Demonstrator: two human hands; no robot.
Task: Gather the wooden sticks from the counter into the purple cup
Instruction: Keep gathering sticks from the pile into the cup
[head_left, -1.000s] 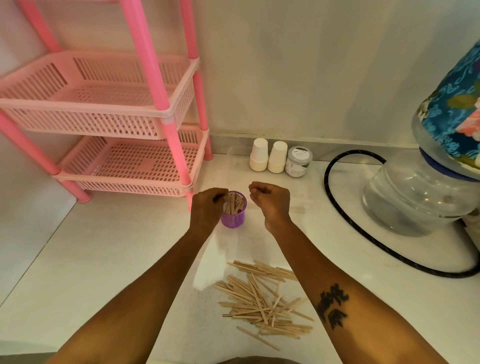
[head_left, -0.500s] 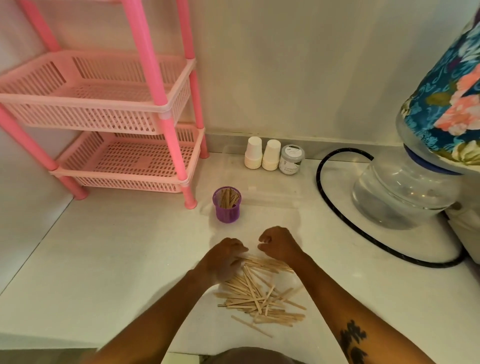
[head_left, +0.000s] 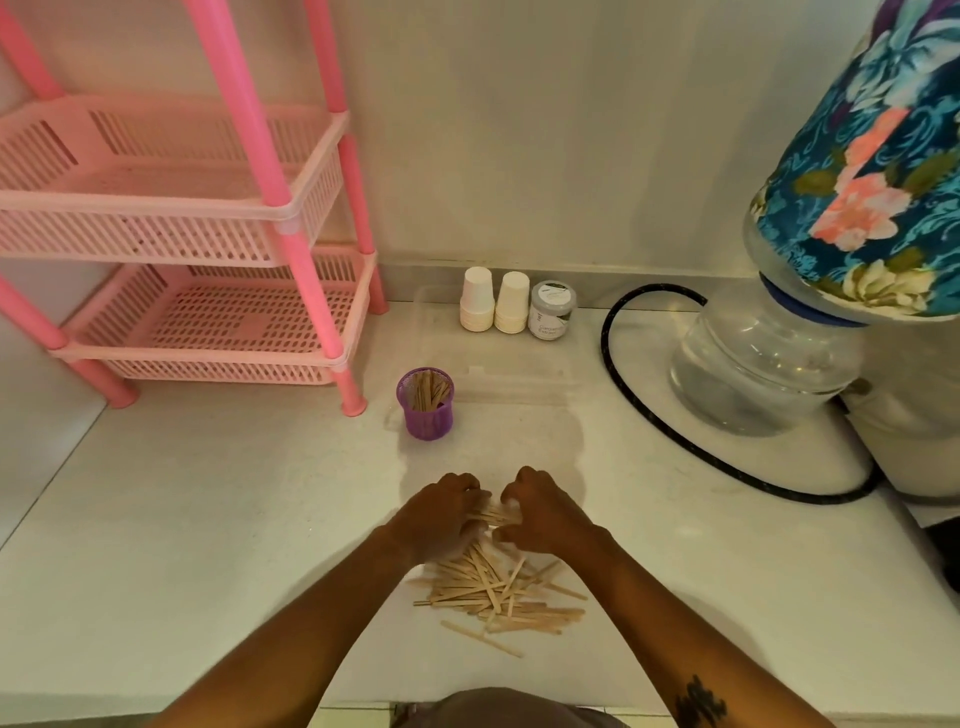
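Two hands work at the far edge of a loose pile of wooden sticks (head_left: 498, 592) on the white counter (head_left: 208, 519), directly in front of you. Your left hand (head_left: 441, 514) has its fingers curled down over the sticks at the pile's top edge, and your right hand (head_left: 545, 512) faces it, fingers and thumb curled in a pinch around the same few sticks; both appear to be gripping a small bundle between them. The purple cup (head_left: 426, 402) stands upright farther back, well apart from the pile, already holding some sticks on end. Most of the sticks lie crisscrossed nearer to you, with one lying alone at the near edge.

Risks, as a judgement: the sticks overlap, so lifting a bundle may drag neighbours along and scatter them. A loose pinch could let thin sticks slip out on the way to the cup. The cup looks light and narrow, so pushing a bundle in at an angle, against sticks already inside, could tip it toward the pink rack (head_left: 332, 291) beside it.
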